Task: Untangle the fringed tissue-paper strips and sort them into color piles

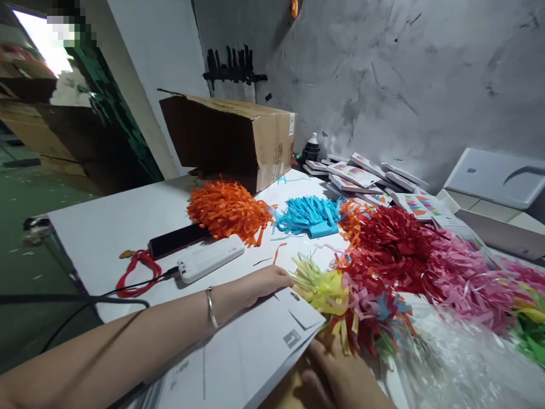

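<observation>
A flat white cardboard box (pixel 251 352) with small printed marks lies tilted in front of me. My left hand (pixel 270 281) bends over its far edge, with the fingertips curled down out of sight. Beside the box's right edge is my right hand (pixel 336 369), its fingers bent and partly shaded under the box; what they hold is hidden. Just beyond both hands lie a bundle of yellow paper tassels (pixel 323 287) and a mixed red, pink and blue tassel bundle (pixel 370 312).
Orange (pixel 225 210), blue (pixel 309 213), dark red (pixel 395 244) and pink (pixel 468 278) tassel bundles spread across the white table (pixel 106 216). A power bank (pixel 210 258) and phone (pixel 176 241) lie left. Behind stand an open carton (pixel 272 142) and stacked printed boxes (pixel 353 173). Clear plastic (pixel 472 363) lies right.
</observation>
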Demonstrator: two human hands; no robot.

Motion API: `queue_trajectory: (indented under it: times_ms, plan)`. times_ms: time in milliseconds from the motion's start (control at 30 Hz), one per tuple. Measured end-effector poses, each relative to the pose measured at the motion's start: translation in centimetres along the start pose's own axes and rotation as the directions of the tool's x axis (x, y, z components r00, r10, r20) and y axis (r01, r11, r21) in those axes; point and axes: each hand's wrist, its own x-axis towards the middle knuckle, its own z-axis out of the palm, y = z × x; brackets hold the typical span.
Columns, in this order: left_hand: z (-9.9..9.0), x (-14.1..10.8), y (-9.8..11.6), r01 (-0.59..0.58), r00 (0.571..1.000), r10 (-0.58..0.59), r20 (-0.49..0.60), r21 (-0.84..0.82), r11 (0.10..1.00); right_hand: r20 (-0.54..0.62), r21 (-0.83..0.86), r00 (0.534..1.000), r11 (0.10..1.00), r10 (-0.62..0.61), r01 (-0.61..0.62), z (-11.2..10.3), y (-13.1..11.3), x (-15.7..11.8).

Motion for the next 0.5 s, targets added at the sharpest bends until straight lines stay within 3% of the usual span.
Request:
queue_trajectory:
  times_ms: [133,267,400,500]
  plan:
    - [-0.2,-1.7,-1.0,0.070,0.993,-0.064,0.098,-0.062,0.996,-0.257,0.006,0.937,0.970,0.236,-0.243,-1.7,4.7,2.0]
    - [-0.9,-4.1,-1.6,0.086,0.991,-0.066,0.116,-0.184,0.979,-0.339,0.034,0.888,0.947,0.310,-0.318,-4.4,8.0,3.4]
    - [-1.6,-6.0,-1.9,0.083,0.990,-0.031,0.136,-0.390,0.917,-0.310,0.265,0.876,0.918,0.369,-0.293,-4.9,6.1,2.8]
    - [-1.6,-6.8,-1.7,0.075,0.987,-0.006,0.162,-0.427,0.901,-0.122,0.598,0.869,0.735,0.479,-0.321,-4.0,3.8,2.4]
